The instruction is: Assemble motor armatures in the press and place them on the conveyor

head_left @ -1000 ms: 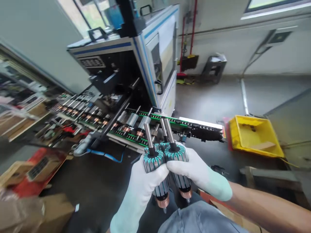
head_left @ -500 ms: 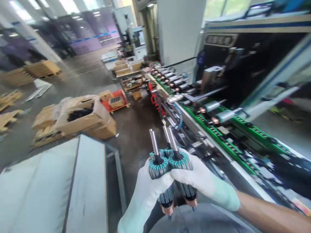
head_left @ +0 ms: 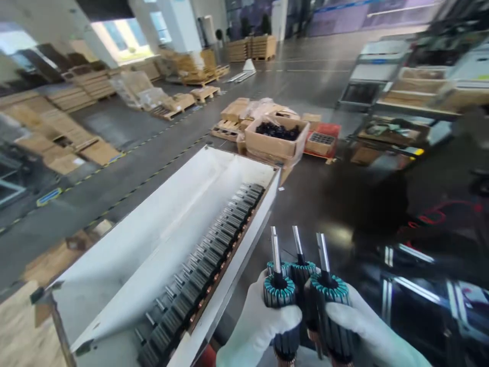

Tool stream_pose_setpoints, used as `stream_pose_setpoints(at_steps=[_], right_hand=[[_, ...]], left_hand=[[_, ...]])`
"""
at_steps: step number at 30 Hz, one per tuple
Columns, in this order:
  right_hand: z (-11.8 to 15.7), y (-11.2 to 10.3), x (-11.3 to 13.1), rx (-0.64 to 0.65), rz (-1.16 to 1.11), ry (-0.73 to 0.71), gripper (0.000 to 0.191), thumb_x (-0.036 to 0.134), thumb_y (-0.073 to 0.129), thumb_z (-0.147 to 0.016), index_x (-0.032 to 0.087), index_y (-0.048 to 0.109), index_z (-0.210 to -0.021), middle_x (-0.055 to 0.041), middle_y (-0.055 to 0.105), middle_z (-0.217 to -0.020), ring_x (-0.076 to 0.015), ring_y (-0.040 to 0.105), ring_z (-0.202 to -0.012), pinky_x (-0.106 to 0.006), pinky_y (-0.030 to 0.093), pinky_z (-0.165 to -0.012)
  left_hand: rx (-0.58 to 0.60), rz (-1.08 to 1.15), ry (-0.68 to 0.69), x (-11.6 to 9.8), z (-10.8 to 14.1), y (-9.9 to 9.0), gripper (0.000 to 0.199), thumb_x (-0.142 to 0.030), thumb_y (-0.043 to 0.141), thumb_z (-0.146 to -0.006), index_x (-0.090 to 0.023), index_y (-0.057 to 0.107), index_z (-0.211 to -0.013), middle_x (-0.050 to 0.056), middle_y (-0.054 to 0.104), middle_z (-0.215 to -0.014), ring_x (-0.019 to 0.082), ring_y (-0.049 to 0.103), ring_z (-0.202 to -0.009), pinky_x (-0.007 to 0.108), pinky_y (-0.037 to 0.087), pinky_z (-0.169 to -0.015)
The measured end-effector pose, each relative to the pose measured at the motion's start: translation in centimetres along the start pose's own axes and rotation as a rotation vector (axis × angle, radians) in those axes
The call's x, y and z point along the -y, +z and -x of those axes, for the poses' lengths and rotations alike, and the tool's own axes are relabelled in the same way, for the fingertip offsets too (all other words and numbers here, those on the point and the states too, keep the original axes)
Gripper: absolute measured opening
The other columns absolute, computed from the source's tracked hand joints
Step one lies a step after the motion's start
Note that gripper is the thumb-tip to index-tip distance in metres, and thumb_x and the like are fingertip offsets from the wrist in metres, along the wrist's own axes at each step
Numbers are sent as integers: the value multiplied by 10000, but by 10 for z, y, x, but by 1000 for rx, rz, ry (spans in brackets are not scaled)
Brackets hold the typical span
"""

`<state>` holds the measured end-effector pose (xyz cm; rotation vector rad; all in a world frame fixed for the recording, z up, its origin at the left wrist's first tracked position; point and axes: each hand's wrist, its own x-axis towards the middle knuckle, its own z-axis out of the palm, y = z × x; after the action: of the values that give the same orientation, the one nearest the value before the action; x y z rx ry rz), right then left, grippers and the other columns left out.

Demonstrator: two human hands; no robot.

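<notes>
My left hand (head_left: 262, 326) and my right hand (head_left: 370, 326), both in white gloves, are pressed together at the bottom right. Each grips motor armatures with teal-slotted ends and steel shafts pointing up. The left holds one armature (head_left: 280, 298) and the right another (head_left: 330, 300). Others stand behind them, and which hand holds those is hidden. To the left of my hands lies a long white metal tray (head_left: 126, 265), with several armatures (head_left: 206, 270) side by side in a row along it. My hands are above its near right wall, not touching it.
A cardboard box of black parts (head_left: 277, 135) stands on pallets ahead, with a red crate (head_left: 324, 137) beside it. Stacked wooden pallets (head_left: 82, 97) line the far left. Shelving (head_left: 405, 104) and dark machinery with red cables (head_left: 435, 219) are at the right.
The view has swung away from the green conveyor machine toward the white tray and the open floor. My hands still grip the armatures, and more of the armatures now show.
</notes>
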<state>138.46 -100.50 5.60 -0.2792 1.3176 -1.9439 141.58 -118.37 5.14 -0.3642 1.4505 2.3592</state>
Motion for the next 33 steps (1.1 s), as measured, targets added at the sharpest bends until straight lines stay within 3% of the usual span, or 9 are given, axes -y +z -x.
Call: stream_pose_setpoints(at_steps=[5, 9, 12, 16, 18, 20, 26, 31, 33], right_hand=[[-96, -24, 18, 119, 62, 148, 522, 495, 585, -819, 158, 602, -1218, -63, 681, -719, -206, 622, -587, -309, 513, -532], [-192, -60, 50, 336, 146, 219, 495, 443, 560, -854, 117, 591, -1224, -78, 687, -758, -212, 644, -625, -314, 525, -559], [-278, -97, 79, 420, 210, 241, 441, 404, 585, -850, 115, 617, -1183, -82, 699, -814, -217, 660, -690, -339, 546, -651], [-392, -147, 109, 454, 400, 309, 379, 374, 652, -816, 149, 663, -1121, -72, 714, -885, -232, 662, -853, -360, 524, -841], [-440, -166, 117, 459, 469, 351, 379, 384, 676, -796, 168, 673, -1107, -65, 717, -914, -246, 651, -923, -360, 507, -884], [-479, -180, 119, 478, 497, 415, 376, 390, 673, -800, 169, 674, -1104, -59, 720, -882, -240, 662, -879, -360, 510, -873], [-545, -198, 92, 465, 485, 609, 418, 445, 648, -801, 138, 676, -1082, -77, 715, -732, -192, 636, -551, -298, 511, -564], [-573, -212, 56, 436, 542, 762, 450, 482, 638, -779, 95, 682, -1004, -85, 692, -631, -194, 596, -457, -288, 453, -416], [-582, -222, 38, 409, 540, 782, 419, 479, 650, -766, 99, 689, -938, -86, 687, -623, -196, 602, -478, -288, 459, -429]], left_hand=[[-151, 89, 74, -23, -41, -46, 428, -253, 806, -521, -142, 719, -926, 47, 677, -711, 253, 648, -779, 383, 525, -778], [-288, 196, 180, -54, -94, -58, 362, -208, 739, -641, -129, 696, -991, 48, 674, -771, 213, 630, -784, 329, 508, -746], [-372, 270, 276, -77, -157, -64, 310, -246, 692, -717, -127, 683, -1003, 55, 677, -851, 195, 616, -784, 324, 499, -756], [-490, 329, 363, -100, -255, -82, 275, -266, 713, -705, -100, 688, -923, 51, 659, -819, 171, 590, -735, 315, 489, -723], [-506, 379, 395, -107, -297, -96, 271, -280, 719, -702, -95, 690, -897, 50, 657, -819, 163, 584, -726, 314, 485, -721], [-539, 433, 412, -108, -333, -111, 272, -297, 731, -691, -96, 692, -870, 43, 654, -804, 148, 574, -699, 310, 482, -710], [-653, 522, 412, -88, -408, -152, 401, -329, 793, -610, -93, 695, -919, 63, 683, -849, 179, 612, -755, 365, 499, -789], [-726, 565, 316, -64, -444, -181, 432, -347, 829, -547, -77, 707, -861, 73, 689, -799, 183, 622, -733, 411, 484, -860], [-736, 565, 298, -52, -455, -192, 431, -330, 837, -530, -78, 713, -856, 81, 697, -820, 192, 631, -779, 412, 468, -908]])
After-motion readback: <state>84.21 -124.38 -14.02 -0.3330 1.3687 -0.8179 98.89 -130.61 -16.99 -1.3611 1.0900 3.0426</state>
